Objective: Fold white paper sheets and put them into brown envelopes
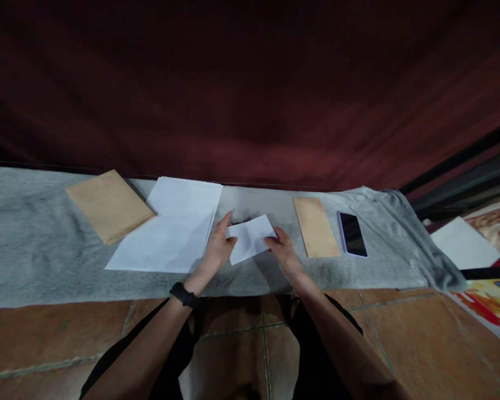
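Between my two hands is a small rectangle of white paper [251, 239], tilted a little, above the grey cloth. My left hand [218, 244], with a black band on its wrist, grips the paper's left edge with the thumb on top. At the right edge, my right hand [282, 248] pinches it, thumb over the face and fingers beneath. Left of my hands lies a stack of large white sheets [179, 228]. A pile of brown envelopes [108, 205] overlaps those sheets' left side. Just right of my right hand rests a single brown envelope [316, 228].
A phone [353, 234] in a pale purple case lies right of the single envelope. Grey cloth [33, 239] covers the long narrow surface. A dark red curtain [250, 111] hangs behind it. At the far right are a white sheet [465, 244] and a colourful printed panel [494, 303].
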`<action>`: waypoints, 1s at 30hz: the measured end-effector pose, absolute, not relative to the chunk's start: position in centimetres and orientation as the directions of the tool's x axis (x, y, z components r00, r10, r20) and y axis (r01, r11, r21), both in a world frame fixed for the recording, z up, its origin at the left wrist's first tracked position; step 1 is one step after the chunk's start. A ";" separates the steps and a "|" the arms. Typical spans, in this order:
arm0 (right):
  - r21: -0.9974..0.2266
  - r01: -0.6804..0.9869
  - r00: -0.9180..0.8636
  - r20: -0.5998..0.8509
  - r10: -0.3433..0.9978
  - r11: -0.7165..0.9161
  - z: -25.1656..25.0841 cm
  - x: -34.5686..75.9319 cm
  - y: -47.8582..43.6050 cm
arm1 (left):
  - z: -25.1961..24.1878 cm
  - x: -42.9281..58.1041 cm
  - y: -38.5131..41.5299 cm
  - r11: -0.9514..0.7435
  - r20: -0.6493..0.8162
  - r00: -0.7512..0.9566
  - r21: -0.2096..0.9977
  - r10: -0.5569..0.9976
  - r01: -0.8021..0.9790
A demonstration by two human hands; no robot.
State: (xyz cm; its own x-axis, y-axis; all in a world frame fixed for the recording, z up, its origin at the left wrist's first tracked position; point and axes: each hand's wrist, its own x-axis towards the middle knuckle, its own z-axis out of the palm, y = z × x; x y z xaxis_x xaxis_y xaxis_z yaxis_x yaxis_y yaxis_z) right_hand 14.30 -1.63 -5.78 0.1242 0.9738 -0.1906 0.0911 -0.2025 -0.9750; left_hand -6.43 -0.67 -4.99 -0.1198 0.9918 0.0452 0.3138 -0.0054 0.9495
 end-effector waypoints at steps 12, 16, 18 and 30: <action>-0.434 0.895 -0.035 0.160 0.986 0.102 -5.2 13.8 -4.2 | -5.4 -3.0 -4.6 -0.316 0.200 0.269 0.265 0.942 0.911; -0.356 0.890 -0.231 0.188 0.955 0.286 -5.7 12.9 -4.3 | -6.6 -2.2 -5.4 -0.380 0.146 0.355 0.223 0.923 0.898; -0.338 0.869 -0.321 0.167 0.932 0.360 -6.3 12.4 -4.5 | -6.8 -2.4 -5.4 -0.382 0.141 0.359 0.212 0.923 0.899; -0.190 0.938 -0.249 0.207 0.946 0.289 -7.9 13.4 -4.6 | -6.1 -5.7 -6.9 -0.268 0.151 0.244 0.162 0.958 0.950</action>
